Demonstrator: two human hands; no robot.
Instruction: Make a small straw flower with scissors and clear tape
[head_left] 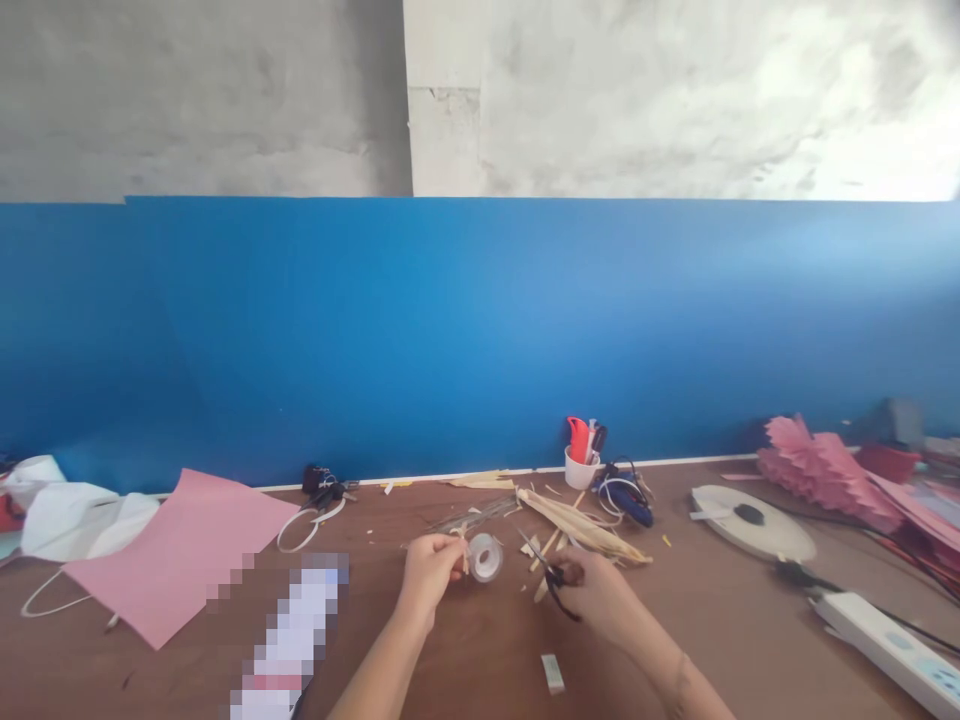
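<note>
My left hand [433,575] pinches a small pale piece [463,552] that looks like dried husk. Just right of those fingers stands a roll of clear tape [485,557]; whether the hand touches it I cannot tell. In my right hand [596,588] is a pair of dark-handled scissors [553,582], blades pointing up and left toward the tape. Beyond both hands lie long dried husk strips [581,522] and thin wire-like stems [480,517]. Small husk scraps are scattered around the scissors.
Pink paper [187,550] lies at left beside a blurred-out item [292,640]. A white cup with pens [581,470] stands by the blue partition [450,330]. At right are an oval white object [757,525], a power strip [889,640] and pink pleated paper [817,465]. An eraser-like block [553,674] lies in front.
</note>
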